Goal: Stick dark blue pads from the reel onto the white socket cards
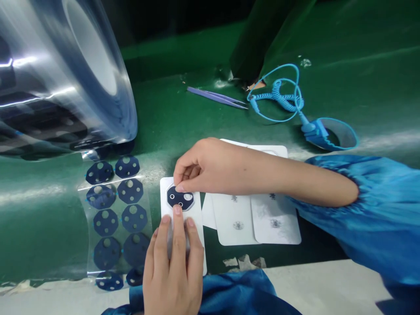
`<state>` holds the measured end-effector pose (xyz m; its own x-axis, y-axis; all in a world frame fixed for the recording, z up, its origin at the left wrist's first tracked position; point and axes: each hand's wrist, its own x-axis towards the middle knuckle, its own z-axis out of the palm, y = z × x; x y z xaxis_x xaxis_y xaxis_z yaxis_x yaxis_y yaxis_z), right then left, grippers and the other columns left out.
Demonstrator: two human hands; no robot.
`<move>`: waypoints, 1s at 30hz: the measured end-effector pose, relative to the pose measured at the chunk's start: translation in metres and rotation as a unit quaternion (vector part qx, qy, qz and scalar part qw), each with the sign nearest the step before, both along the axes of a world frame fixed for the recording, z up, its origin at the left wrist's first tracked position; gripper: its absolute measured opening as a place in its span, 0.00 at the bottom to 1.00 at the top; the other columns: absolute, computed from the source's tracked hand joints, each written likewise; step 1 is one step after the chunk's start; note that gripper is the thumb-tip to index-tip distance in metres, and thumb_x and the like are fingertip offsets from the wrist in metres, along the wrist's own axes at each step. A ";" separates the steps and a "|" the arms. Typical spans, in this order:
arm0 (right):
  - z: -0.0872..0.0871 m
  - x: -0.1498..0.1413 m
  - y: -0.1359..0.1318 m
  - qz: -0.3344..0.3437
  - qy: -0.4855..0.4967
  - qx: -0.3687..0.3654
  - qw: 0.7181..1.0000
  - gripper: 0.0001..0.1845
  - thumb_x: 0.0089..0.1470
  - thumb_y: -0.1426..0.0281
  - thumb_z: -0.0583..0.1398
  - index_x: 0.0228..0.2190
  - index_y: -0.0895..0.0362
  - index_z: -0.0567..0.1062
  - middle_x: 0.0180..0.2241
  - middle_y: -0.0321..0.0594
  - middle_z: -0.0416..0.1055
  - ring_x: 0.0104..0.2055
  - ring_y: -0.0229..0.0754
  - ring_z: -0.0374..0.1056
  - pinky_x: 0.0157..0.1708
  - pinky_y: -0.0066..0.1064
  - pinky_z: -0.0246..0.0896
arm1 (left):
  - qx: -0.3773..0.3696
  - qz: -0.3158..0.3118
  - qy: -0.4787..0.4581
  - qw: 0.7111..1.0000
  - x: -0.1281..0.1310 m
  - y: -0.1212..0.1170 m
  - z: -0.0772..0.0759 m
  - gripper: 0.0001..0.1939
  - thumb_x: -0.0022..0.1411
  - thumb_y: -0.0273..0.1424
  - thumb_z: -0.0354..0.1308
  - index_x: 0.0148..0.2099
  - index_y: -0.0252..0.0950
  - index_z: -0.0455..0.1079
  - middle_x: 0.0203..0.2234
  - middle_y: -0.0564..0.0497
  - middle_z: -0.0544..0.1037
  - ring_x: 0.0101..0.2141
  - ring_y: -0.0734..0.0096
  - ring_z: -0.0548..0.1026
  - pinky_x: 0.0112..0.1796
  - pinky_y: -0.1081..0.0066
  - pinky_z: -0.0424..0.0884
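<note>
A white phone back cover [197,227] lies on the green mat [183,118], with a dark blue octagonal sticker [180,197] over its camera area. My left hand [173,267] rests flat on the cover, fingers stretched out and the middle fingertip touching the sticker's lower edge. My right hand [210,164] reaches in from the right and pinches the sticker's upper edge with thumb and forefinger. Both arms wear blue sleeves.
A clear film strip [114,210] carrying several dark blue octagonal stickers runs from a large film roll [65,74] at left. More white covers [256,218] lie under my right forearm. Purple tweezers [216,97] and a blue coiled wrist strap [295,105] lie further back.
</note>
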<state>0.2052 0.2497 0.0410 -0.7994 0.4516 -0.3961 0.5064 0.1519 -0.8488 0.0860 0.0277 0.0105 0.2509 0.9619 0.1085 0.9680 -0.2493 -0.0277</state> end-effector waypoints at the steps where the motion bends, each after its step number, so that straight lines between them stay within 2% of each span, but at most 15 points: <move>1: 0.001 0.000 -0.001 0.001 0.002 0.018 1.000 0.07 0.56 0.77 0.64 0.30 0.56 0.82 0.28 0.31 0.77 0.31 0.35 0.73 0.29 0.25 0.62 | 0.000 0.000 0.001 1.000 0.000 0.001 0.001 0.21 0.65 0.23 0.61 0.59 0.26 0.69 0.61 0.32 0.69 0.55 0.39 0.73 0.44 0.54 0.74; 4: 0.002 -0.001 -0.007 0.024 -0.007 0.116 0.993 0.09 0.58 0.78 0.62 0.29 0.57 0.80 0.27 0.31 0.75 0.30 0.35 0.70 0.29 0.27 0.58 | -0.002 -0.004 -0.005 1.000 0.000 0.002 0.003 0.21 0.65 0.23 0.61 0.59 0.26 0.69 0.61 0.31 0.69 0.54 0.39 0.73 0.44 0.54 0.74; 6: 0.001 -0.002 -0.013 0.063 -0.027 0.196 0.978 0.09 0.59 0.79 0.61 0.29 0.57 0.79 0.28 0.33 0.74 0.30 0.36 0.67 0.29 0.29 0.55 | -0.006 -0.006 -0.008 1.000 -0.001 0.003 0.003 0.21 0.65 0.23 0.60 0.59 0.26 0.69 0.61 0.31 0.69 0.54 0.38 0.73 0.44 0.53 0.73; 8: 0.002 -0.001 -0.020 0.114 -0.039 0.271 0.955 0.08 0.59 0.79 0.61 0.31 0.58 0.77 0.30 0.36 0.72 0.32 0.38 0.66 0.28 0.31 0.52 | -0.004 -0.007 -0.007 1.000 -0.001 0.002 0.002 0.21 0.65 0.23 0.60 0.60 0.26 0.68 0.62 0.31 0.68 0.55 0.38 0.72 0.44 0.53 0.73; 10: 0.004 0.000 -0.026 0.134 -0.058 0.363 0.920 0.07 0.57 0.81 0.60 0.31 0.58 0.76 0.33 0.40 0.70 0.36 0.43 0.65 0.27 0.32 0.51 | 0.000 -0.009 -0.006 1.000 -0.001 0.001 0.002 0.21 0.65 0.23 0.59 0.60 0.26 0.68 0.61 0.31 0.69 0.54 0.38 0.72 0.44 0.53 0.72; 13: 0.007 0.008 -0.034 0.078 -0.084 0.510 0.852 0.12 0.58 0.83 0.55 0.33 0.60 0.76 0.38 0.47 0.69 0.39 0.48 0.64 0.29 0.33 0.55 | 0.005 -0.008 -0.007 1.000 -0.001 0.002 0.001 0.21 0.65 0.23 0.58 0.59 0.26 0.69 0.62 0.31 0.69 0.54 0.39 0.72 0.45 0.53 0.71; 15: 0.005 0.016 -0.040 0.033 -0.054 0.557 0.828 0.15 0.61 0.83 0.52 0.40 0.63 0.78 0.40 0.49 0.70 0.38 0.48 0.64 0.33 0.36 0.61 | 0.010 -0.002 -0.009 1.000 -0.001 0.003 0.000 0.20 0.65 0.23 0.57 0.59 0.26 0.69 0.62 0.32 0.68 0.55 0.39 0.72 0.45 0.53 0.70; 16: 0.002 0.019 -0.045 0.026 -0.026 0.560 0.828 0.16 0.64 0.81 0.51 0.45 0.65 0.77 0.41 0.51 0.71 0.40 0.49 0.65 0.35 0.37 0.64 | 0.013 0.000 -0.011 1.000 -0.002 0.003 0.000 0.20 0.65 0.23 0.56 0.59 0.26 0.69 0.62 0.32 0.69 0.54 0.40 0.72 0.45 0.53 0.69; 18: -0.008 0.024 -0.058 0.046 0.007 0.537 0.842 0.18 0.69 0.73 0.52 0.54 0.69 0.73 0.49 0.55 0.71 0.51 0.55 0.65 0.46 0.45 0.68 | 0.020 0.002 -0.021 1.000 -0.002 0.004 -0.002 0.18 0.65 0.24 0.55 0.57 0.28 0.71 0.61 0.34 0.70 0.53 0.42 0.72 0.45 0.54 0.68; 19: -0.013 0.026 -0.065 0.064 0.008 0.520 0.852 0.23 0.71 0.67 0.51 0.57 0.70 0.70 0.56 0.57 0.69 0.59 0.58 0.61 0.53 0.50 0.66 | 0.025 0.001 -0.029 0.999 -0.002 0.004 -0.003 0.17 0.65 0.24 0.55 0.55 0.29 0.72 0.60 0.34 0.71 0.53 0.42 0.73 0.45 0.54 0.68; 21: -0.022 0.027 -0.076 0.092 -0.020 0.489 0.867 0.30 0.72 0.59 0.49 0.62 0.70 0.66 0.65 0.55 0.58 0.69 0.61 0.48 0.62 0.61 0.56 | 0.033 0.003 -0.046 0.998 -0.001 0.004 -0.005 0.14 0.65 0.24 0.54 0.52 0.30 0.73 0.60 0.36 0.72 0.52 0.43 0.73 0.45 0.53 0.68; 23: -0.025 0.030 -0.080 0.099 -0.046 0.456 0.883 0.31 0.72 0.57 0.47 0.65 0.65 0.63 0.70 0.51 0.48 0.72 0.62 0.39 0.65 0.68 0.48 | 0.036 0.013 -0.049 0.998 0.001 0.004 -0.008 0.15 0.64 0.23 0.53 0.52 0.31 0.74 0.60 0.37 0.71 0.52 0.43 0.73 0.45 0.53 0.68; 25: -0.022 0.035 -0.075 0.089 -0.047 0.412 0.905 0.31 0.72 0.55 0.48 0.67 0.60 0.60 0.72 0.50 0.38 0.74 0.63 0.30 0.64 0.70 0.45 | 0.041 0.026 -0.035 0.998 0.001 0.005 -0.010 0.19 0.64 0.22 0.53 0.56 0.30 0.72 0.61 0.37 0.70 0.53 0.43 0.73 0.46 0.54 0.70; 28: -0.013 0.051 -0.065 -0.001 -0.020 0.384 0.923 0.35 0.71 0.52 0.48 0.71 0.52 0.49 0.72 0.48 0.22 0.73 0.61 0.18 0.64 0.71 0.41 | 0.034 0.041 -0.040 0.998 -0.006 -0.001 -0.010 0.23 0.66 0.29 0.56 0.62 0.29 0.69 0.66 0.34 0.63 0.57 0.46 0.71 0.49 0.56 0.72; 30: -0.007 0.065 -0.070 -0.108 -0.004 0.406 0.908 0.36 0.72 0.55 0.47 0.72 0.49 0.41 0.73 0.47 0.25 0.74 0.57 0.19 0.66 0.68 0.39 | 0.042 0.015 -0.060 0.997 -0.014 -0.010 -0.012 0.30 0.68 0.40 0.56 0.65 0.27 0.64 0.67 0.30 0.59 0.60 0.45 0.68 0.52 0.57 0.72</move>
<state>0.2697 0.1799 0.0336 -0.6565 0.7429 0.1307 0.6048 0.6219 -0.4975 0.0723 0.0177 -0.0010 0.2024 0.9552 0.2160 0.9727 -0.2216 0.0686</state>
